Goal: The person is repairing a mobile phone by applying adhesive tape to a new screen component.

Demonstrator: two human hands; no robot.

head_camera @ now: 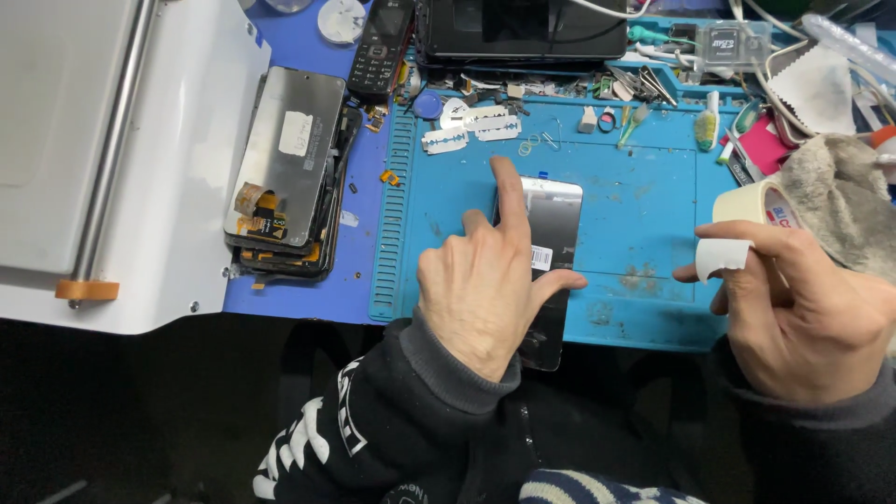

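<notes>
My left hand (pixel 481 285) covers most of the lower half of the phone screen (pixel 553 219), so I can't see how far that glass panel runs under the palm; its bottom end hangs over the near edge of the blue mat (pixel 644 187). The index finger points up along the panel's left side, the thumb lies across its right edge, and the fingers press flat rather than closing around anything. My right hand (pixel 798 308) pinches a pulled strip of the masking tape roll (pixel 761 210) between thumb and index; the roll's far side is hidden against a grey cloth (pixel 845 201). Right of the panel the mat is open, smooth and smudged. The mat's far edge is crowded with 3 razor blades (pixel 471 126) and small tools too tiny to tell apart. A stack of screens (pixel 285 177) sits left on the table (pixel 308 289).
</notes>
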